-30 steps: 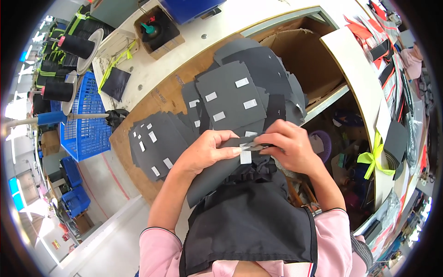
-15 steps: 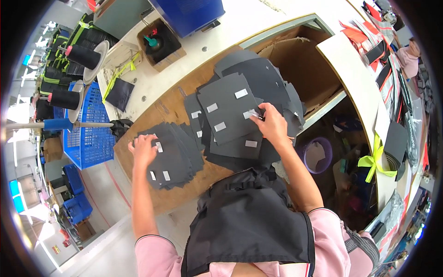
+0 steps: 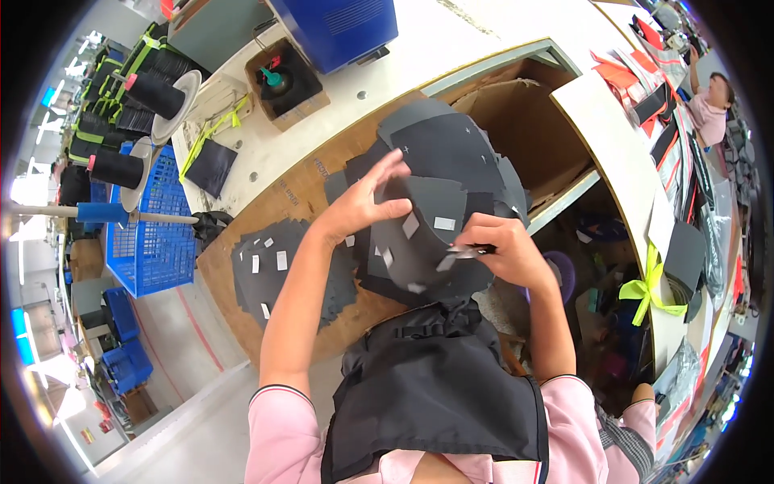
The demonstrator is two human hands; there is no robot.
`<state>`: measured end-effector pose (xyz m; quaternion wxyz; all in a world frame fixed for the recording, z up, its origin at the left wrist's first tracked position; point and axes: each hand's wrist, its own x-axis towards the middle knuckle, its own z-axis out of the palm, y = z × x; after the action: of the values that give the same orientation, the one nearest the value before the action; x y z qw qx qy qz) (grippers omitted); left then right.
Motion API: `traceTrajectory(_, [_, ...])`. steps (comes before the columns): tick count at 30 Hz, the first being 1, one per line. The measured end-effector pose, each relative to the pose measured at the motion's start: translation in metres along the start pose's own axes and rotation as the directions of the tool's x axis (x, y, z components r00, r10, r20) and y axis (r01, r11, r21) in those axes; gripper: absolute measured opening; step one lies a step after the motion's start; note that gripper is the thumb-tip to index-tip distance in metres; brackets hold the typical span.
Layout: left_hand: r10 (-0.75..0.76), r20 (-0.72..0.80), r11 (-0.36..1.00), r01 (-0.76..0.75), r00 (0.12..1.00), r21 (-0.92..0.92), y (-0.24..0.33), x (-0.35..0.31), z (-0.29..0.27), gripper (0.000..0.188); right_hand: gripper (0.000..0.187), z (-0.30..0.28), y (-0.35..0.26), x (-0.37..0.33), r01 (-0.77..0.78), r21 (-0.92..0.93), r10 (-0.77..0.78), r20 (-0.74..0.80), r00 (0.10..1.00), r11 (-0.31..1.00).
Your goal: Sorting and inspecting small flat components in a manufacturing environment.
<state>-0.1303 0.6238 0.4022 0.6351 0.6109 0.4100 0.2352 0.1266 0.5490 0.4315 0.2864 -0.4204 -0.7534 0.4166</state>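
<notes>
My right hand (image 3: 512, 250) is closed on small silver-and-black metal snips (image 3: 472, 252), their tips at the edge of a dark grey fabric panel (image 3: 439, 194) with white labels. This panel is bent and blurred by motion. Over its left part hovers my left hand (image 3: 367, 198), thumb and fingers apart; whether it touches the panel is hard to see. Beneath lies a pile of larger dark panels (image 3: 439, 133) on the wooden board. A second stack of labelled dark grey panels (image 3: 270, 278) sits at the left, beside my left forearm.
An open cardboard box (image 3: 552, 121) stands beyond the pile to the right. Behind are a blue machine housing (image 3: 339, 32) and a small box with a green-topped item (image 3: 274, 78). Thread cones (image 3: 153, 95) and a blue basket (image 3: 153, 242) are at left. A co-worker (image 3: 709, 113) is at far right.
My left hand has left the left stack and moved right, over the labelled panel. My right hand has come nearer with the snips, and the panel has bent and shifted.
</notes>
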Motion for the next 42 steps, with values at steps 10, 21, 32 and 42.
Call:
traceTrajectory(10, [-0.255, 0.077, 0.874, 0.264, 0.964, -0.408, 0.016, -0.049, 0.051, 0.031, 0.016, 0.009, 0.026, -0.019, -0.366, 0.241, 0.406, -0.141, 0.903, 0.899])
traceTrajectory(21, [-0.322, -0.329, 0.810, 0.079, 0.888, -0.581, 0.026, -0.069, 0.070, 0.016, 0.035, 0.049, -0.023, -0.026, -0.022, -0.145, -0.056, -0.512, 0.857, 0.989])
traceTrajectory(32, [-0.219, -0.384, 0.904, 0.039, 0.897, -0.426, 0.036, -0.074, 0.081, 0.019, 0.032, 0.065, -0.020, -0.025, -0.066, -0.089, 0.004, -0.570, 0.822, 0.994])
traceTrajectory(42, [-0.218, -0.378, 0.921, 0.062, 0.900, -0.385, 0.044, -0.076, 0.076, 0.024, 0.031, 0.060, -0.021, -0.026, 0.022, -0.227, -0.142, -0.528, 0.837, 0.974])
